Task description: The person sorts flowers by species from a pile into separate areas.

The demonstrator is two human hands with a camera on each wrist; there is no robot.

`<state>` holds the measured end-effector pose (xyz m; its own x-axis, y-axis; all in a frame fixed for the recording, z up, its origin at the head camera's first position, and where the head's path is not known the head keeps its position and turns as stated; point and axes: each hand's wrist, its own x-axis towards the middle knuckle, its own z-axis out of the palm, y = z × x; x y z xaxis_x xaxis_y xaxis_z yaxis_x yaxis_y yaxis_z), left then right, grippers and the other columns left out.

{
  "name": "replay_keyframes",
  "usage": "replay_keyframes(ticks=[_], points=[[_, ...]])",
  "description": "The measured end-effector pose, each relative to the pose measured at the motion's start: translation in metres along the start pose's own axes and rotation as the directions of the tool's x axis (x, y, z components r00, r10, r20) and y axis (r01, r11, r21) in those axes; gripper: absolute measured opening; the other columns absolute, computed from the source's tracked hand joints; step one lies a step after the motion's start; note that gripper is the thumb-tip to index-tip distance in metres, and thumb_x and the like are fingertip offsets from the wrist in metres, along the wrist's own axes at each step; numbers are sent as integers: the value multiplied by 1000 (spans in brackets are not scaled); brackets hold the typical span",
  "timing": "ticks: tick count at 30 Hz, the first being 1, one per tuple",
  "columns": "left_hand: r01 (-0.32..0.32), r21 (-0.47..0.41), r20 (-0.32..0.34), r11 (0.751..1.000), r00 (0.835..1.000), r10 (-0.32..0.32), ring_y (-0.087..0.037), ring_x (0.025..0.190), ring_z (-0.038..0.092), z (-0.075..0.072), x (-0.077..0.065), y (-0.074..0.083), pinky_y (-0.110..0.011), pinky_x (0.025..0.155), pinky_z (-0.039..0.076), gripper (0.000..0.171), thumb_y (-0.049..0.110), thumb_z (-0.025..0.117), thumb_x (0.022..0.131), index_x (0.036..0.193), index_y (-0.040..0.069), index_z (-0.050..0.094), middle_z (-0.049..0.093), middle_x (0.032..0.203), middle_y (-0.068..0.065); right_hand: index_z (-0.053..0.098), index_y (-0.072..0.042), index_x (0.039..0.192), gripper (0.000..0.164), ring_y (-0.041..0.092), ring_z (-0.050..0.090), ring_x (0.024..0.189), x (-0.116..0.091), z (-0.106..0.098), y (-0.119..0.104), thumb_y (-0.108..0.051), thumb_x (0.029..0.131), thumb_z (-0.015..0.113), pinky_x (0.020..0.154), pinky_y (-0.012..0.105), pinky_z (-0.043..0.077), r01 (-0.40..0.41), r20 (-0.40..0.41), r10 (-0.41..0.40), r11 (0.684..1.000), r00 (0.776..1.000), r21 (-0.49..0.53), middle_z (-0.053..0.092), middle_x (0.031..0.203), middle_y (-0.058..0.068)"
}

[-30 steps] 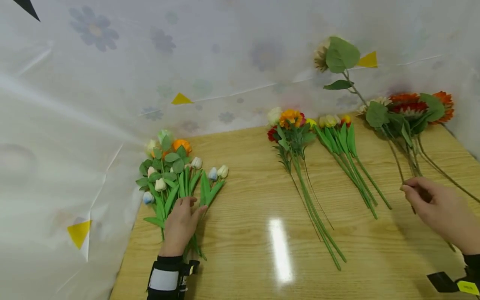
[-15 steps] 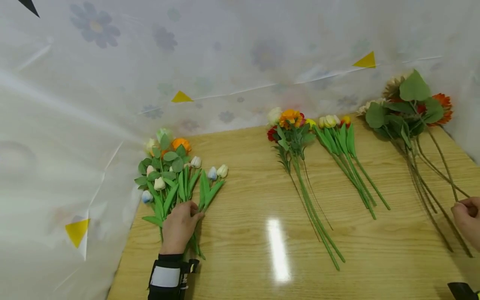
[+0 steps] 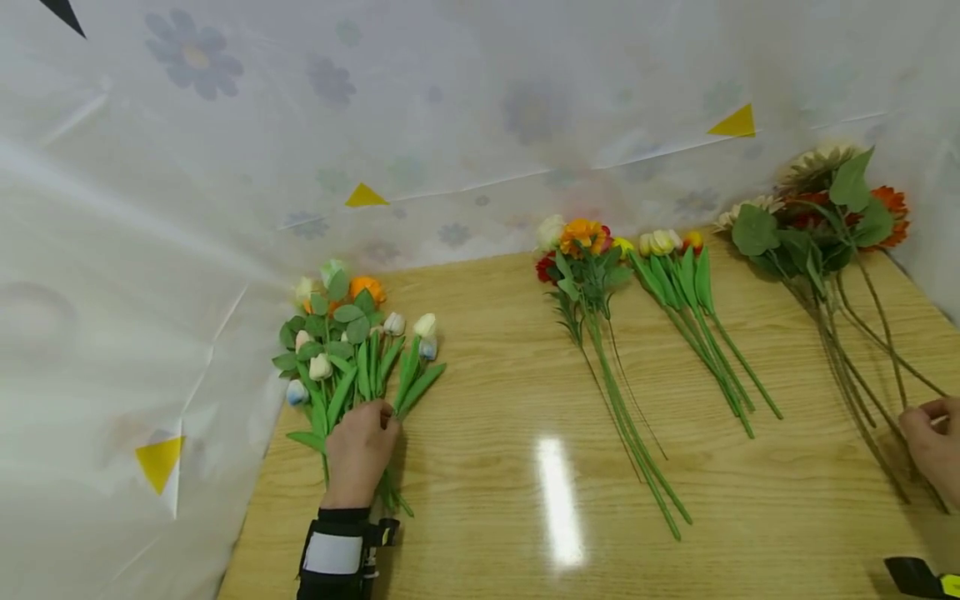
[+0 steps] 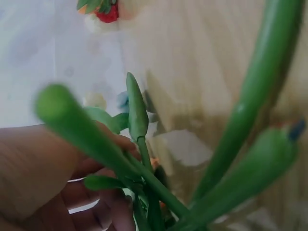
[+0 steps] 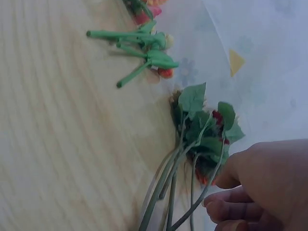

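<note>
My left hand (image 3: 362, 454) grips green stems of white and blue tulips (image 3: 425, 327) at the left of the table. In the left wrist view, several thick green stems (image 4: 161, 190) run alongside the thumb and curled fingers. Beside these tulips lies a bunch with an orange flower (image 3: 367, 289) and leafy sprigs (image 3: 348, 315). At the right edge, my right hand (image 3: 933, 442) has its fingertips right at the thin stem (image 5: 216, 168) of a cream sunflower-like flower (image 3: 817, 167). Thumb and fingers stand slightly apart there. This flower rests on a bunch of red and orange blooms (image 3: 890, 217).
Mid-table lies a bunch with an orange bloom (image 3: 583, 237) and long green stems (image 3: 637, 458). To its right are yellow and red tulips (image 3: 660, 242). A plastic sheet (image 3: 480, 108) with a flower print hangs behind the wooden table (image 3: 480, 400).
The right hand has moved right and down, and the cream flower has come down onto the right bunch. In the left hand, the white and blue tulips have tilted left.
</note>
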<state>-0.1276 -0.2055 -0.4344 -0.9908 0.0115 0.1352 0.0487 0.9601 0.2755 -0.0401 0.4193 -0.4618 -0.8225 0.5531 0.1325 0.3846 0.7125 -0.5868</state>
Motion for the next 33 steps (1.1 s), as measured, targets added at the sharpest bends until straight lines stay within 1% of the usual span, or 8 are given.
replay_keyframes(ticks=[8, 12, 17, 22, 26, 28, 30, 33], points=[[-66, -187, -125, 980, 991, 43, -19, 66, 63, -17, 8, 10, -30, 51, 45, 20, 21, 70, 96, 108, 6, 73, 73, 94, -9, 49, 20, 113, 41, 14, 37, 43, -3, -4, -41, -18, 104, 35, 40, 30, 30, 155, 117, -150, 988, 982, -28, 50, 64, 14], [-58, -441, -76, 896, 997, 27, -20, 71, 64, -25, 14, 33, -32, 56, 51, 23, 23, 65, 99, 114, 6, 70, 71, 100, -10, 58, 14, 107, 33, 10, 39, 45, -15, -1, -82, -17, 106, 46, 43, 28, 29, 350, 195, -338, 936, 921, -29, 54, 65, 7], [13, -795, 118, 606, 984, 134, -33, 69, 65, -22, 17, 76, -42, 60, 58, 25, 23, 63, 100, 116, 4, 65, 65, 97, -20, 66, -3, 104, 13, 2, 39, 49, -39, 23, -126, -11, 103, 56, 44, 23, 30, 540, 246, -580, 814, 777, 213, 54, 67, -3], [140, -913, 275, 383, 905, 326, -32, 78, 68, -6, 11, 121, -43, 66, 59, 24, 22, 63, 100, 114, 3, 60, 63, 104, -22, 67, -13, 108, 13, 2, 40, 51, -73, 47, -175, -12, 104, 54, 46, 23, 36, 458, 410, -701, 701, 584, 546, 52, 66, -7], [188, -936, 305, 298, 854, 421, -21, 75, 69, 7, 4, 151, -51, 70, 58, 23, 22, 64, 100, 112, 3, 59, 67, 97, -10, 66, -13, 113, 17, 0, 43, 53, -93, 63, -198, -13, 106, 50, 50, 24, 41, 287, 525, -753, 645, 398, 708, 54, 66, -1], [196, -941, 306, 274, 839, 451, -18, 73, 69, 13, 0, 161, -52, 70, 58, 23, 22, 64, 100, 111, 3, 60, 68, 93, -5, 65, -13, 112, 17, -2, 44, 54, -98, 69, -202, -12, 106, 50, 50, 23, 43, 243, 537, -773, 623, 339, 743, 57, 68, 4], [196, -945, 301, 260, 832, 467, -15, 71, 68, 16, -3, 169, -46, 69, 59, 22, 21, 64, 100, 110, 2, 61, 69, 89, -6, 65, -12, 109, 15, -3, 43, 54, -102, 73, -203, -10, 105, 51, 49, 22, 42, 231, 519, -795, 594, 314, 770, 57, 67, 5], [192, -949, 293, 251, 830, 474, -12, 69, 67, 18, -6, 175, -34, 65, 59, 20, 18, 64, 100, 109, 1, 61, 68, 88, -16, 64, -13, 104, 12, -4, 42, 54, -103, 75, -203, -9, 104, 53, 47, 20, 41, 240, 493, -810, 571, 317, 785, 56, 66, 0]])
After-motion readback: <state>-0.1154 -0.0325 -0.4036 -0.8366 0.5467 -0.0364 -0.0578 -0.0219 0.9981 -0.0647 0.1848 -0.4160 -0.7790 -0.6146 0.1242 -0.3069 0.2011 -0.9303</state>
